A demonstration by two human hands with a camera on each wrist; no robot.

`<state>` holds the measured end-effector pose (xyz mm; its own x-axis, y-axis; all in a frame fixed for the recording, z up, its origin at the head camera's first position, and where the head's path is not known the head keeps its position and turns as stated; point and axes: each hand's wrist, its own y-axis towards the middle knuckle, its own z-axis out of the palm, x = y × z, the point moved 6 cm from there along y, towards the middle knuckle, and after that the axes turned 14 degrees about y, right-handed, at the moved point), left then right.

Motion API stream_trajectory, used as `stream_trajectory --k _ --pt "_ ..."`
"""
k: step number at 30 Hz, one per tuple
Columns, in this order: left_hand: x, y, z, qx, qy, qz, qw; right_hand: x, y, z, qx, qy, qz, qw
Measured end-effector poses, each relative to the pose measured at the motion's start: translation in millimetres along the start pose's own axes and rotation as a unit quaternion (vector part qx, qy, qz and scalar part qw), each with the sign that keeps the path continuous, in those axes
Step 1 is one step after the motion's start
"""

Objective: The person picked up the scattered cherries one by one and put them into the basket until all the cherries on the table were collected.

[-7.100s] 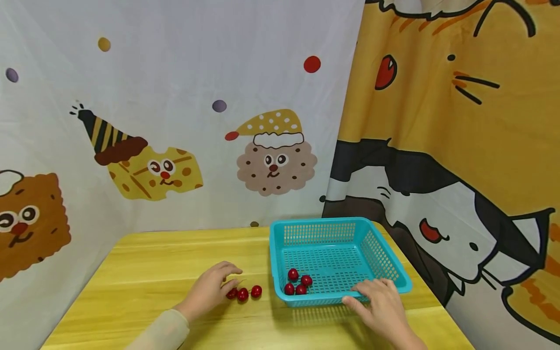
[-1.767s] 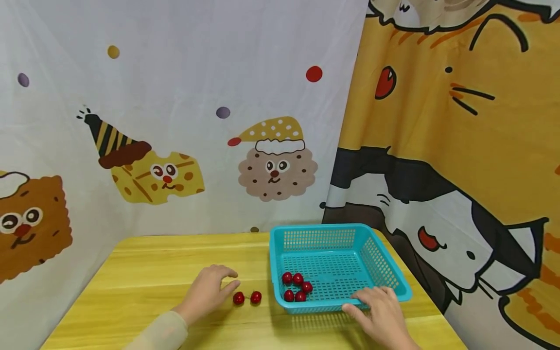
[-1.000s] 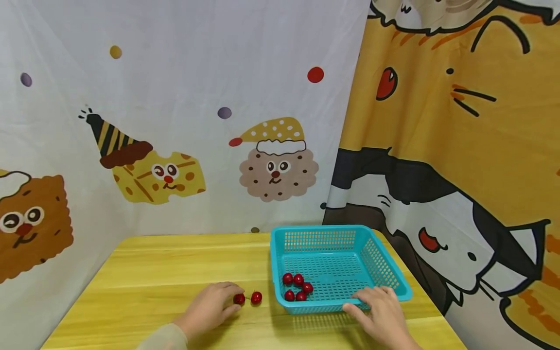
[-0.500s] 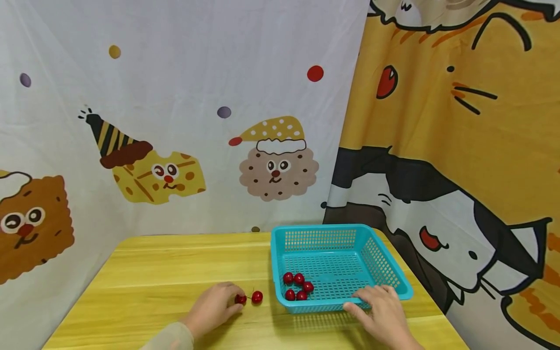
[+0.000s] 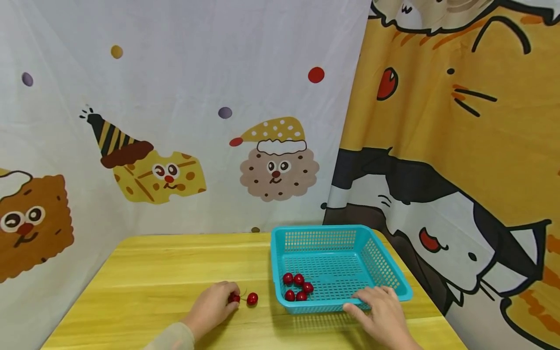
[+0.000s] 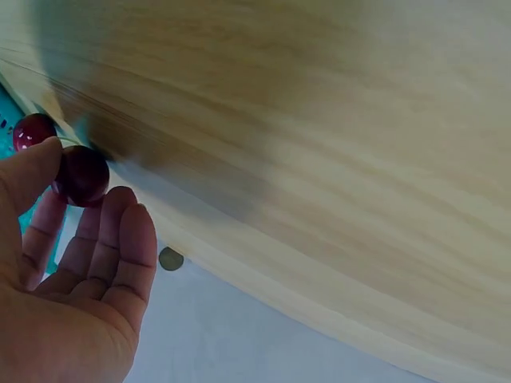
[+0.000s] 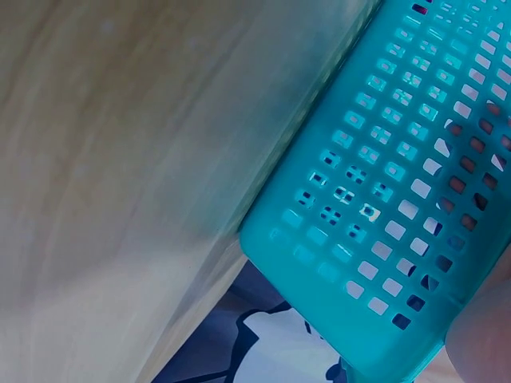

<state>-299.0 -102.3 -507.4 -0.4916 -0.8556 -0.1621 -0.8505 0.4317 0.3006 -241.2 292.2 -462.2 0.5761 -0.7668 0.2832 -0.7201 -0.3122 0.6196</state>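
Observation:
My left hand (image 5: 211, 307) is low over the table, pinching a red cherry (image 5: 235, 298) between thumb and fingertips. In the left wrist view this held cherry (image 6: 85, 177) lies between the thumb and index finger. A second cherry (image 5: 252, 299) is just to its right, with a thin stem between the two. My right hand (image 5: 381, 313) grips the near rim of a turquoise plastic basket (image 5: 317, 307), fingers over the edge and thumb outside. Several cherries (image 5: 299, 279) sit in the basket's near left corner. Only part of the right hand shows in the right wrist view.
The yellow wood-grain table (image 5: 175, 262) carries the basket on its right side. A white cartoon-printed cloth (image 5: 175, 97) hangs behind it, and an orange cat-print curtain (image 5: 437, 121) stands along the right.
The basket has gained a cherry since the oldest frame, and fewer lie on the table. My left hand lowered onto one cherry; both table cherries then shifted slightly left. The right hand stayed put.

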Motion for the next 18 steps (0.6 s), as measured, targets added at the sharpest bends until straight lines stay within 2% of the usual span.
stream_trajectory --k 8,18 --pt "9.2 -2.7 1.0 0.020 -0.010 -0.016 0.9996 -1.7 -1.3 1.5 -0.001 -0.006 0.002 1.000" --pt "14.1 -3.2 -0.4 0.017 -0.012 -0.017 0.9996 -0.9 0.2 0.6 -0.002 -0.002 0.002 1.000"
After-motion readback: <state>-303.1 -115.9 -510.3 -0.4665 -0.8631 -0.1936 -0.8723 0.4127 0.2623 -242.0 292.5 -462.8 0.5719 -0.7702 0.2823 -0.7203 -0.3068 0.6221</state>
